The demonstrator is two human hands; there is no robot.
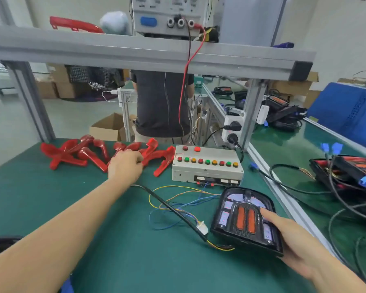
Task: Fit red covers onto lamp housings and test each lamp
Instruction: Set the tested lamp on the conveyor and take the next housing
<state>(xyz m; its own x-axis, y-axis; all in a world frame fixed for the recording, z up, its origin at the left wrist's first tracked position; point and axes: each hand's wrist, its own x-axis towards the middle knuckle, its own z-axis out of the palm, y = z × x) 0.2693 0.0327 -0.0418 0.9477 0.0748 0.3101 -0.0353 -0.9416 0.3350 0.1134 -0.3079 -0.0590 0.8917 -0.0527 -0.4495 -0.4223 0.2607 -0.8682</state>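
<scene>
Left hand (126, 166) reaches far across, fingers curled onto one red cover (154, 155) in the pile of covers (76, 153) at the mat's back edge; whether it is fully gripped I cannot tell. Right hand (292, 235) rests flat, fingers straight, steadying the lamp housing (244, 218) near the front right. Advice: lift a single cover free of its neighbours, keep the housing pinned. Test box (207, 166) sits between them. Green mat (51, 208); a person stands beyond the bench.

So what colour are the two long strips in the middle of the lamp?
Orange. The two strips sit side by side in the dark lamp housing, clearest in the head view.
</scene>
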